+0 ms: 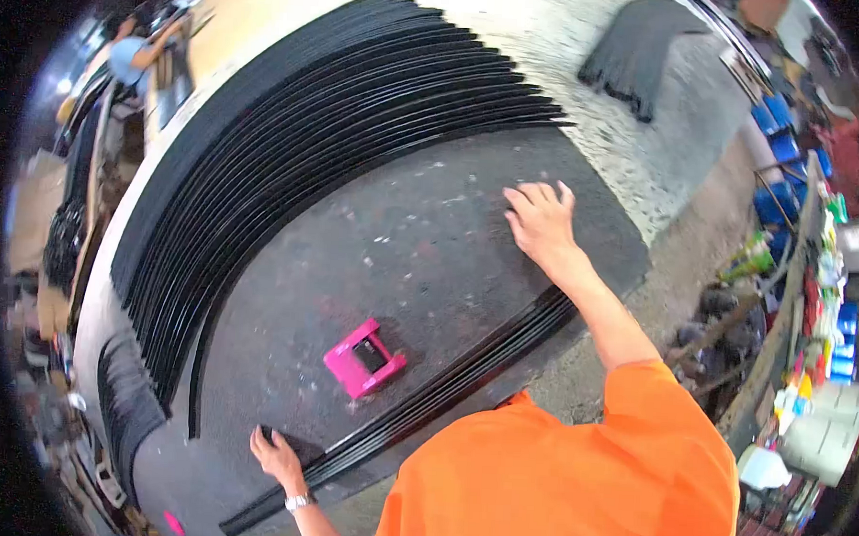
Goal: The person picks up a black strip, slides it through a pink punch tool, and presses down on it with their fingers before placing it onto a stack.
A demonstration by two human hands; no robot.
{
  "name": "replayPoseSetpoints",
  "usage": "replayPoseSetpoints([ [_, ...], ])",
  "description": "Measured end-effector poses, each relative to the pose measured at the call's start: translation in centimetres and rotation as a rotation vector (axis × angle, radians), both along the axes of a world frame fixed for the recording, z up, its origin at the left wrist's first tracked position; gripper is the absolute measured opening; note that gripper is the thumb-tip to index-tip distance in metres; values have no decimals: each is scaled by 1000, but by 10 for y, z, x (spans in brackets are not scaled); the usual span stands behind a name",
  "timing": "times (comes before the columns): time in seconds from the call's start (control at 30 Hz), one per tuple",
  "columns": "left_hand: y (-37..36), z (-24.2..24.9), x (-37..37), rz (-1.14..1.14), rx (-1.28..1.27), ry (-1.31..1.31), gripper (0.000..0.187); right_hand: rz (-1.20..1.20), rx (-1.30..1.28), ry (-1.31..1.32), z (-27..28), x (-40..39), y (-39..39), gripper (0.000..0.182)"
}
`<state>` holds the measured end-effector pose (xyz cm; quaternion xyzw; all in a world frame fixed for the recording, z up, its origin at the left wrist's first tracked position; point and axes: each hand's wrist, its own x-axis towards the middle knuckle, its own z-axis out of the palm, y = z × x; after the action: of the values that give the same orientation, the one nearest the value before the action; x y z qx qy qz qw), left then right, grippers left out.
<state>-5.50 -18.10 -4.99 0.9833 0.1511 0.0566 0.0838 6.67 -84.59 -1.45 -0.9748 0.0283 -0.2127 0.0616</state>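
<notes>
My right hand [544,220] hovers over the right part of the dark table [431,230], fingers apart and a little curled, with nothing in them. Near the table's lower left, my left hand [276,455] has its fingers spread and holds nothing. A few long black strips [424,397] lie along the near edge, passing beside my left wrist and under my right forearm. Between the hands sits a pink object with a black middle [364,358]. Beyond it, many black strips [331,101] lie side by side in a wide curved row.
More black strips lie on the pale surface at the upper right [635,52] and at the lower left [122,403]. A small pink item [174,522] is at the bottom left. Another person [132,59] is at the upper left. Blue containers [776,202] and clutter line the right.
</notes>
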Motion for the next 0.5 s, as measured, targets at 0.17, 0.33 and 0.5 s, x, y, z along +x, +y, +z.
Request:
replayPoseSetpoints([
  [0.17, 5, -4, 0, -68, -35, -79, 43, -50, -15, 97, -11, -39, 37, 40],
  [0.33, 30, 20, 7, -63, -295, -72, 51, -86, -97, 173, -1, -62, 63, 40],
  [0.5, 126, 32, 32, 181, 61, -129, 75, -129, -124, 277, 2, -91, 100, 43],
])
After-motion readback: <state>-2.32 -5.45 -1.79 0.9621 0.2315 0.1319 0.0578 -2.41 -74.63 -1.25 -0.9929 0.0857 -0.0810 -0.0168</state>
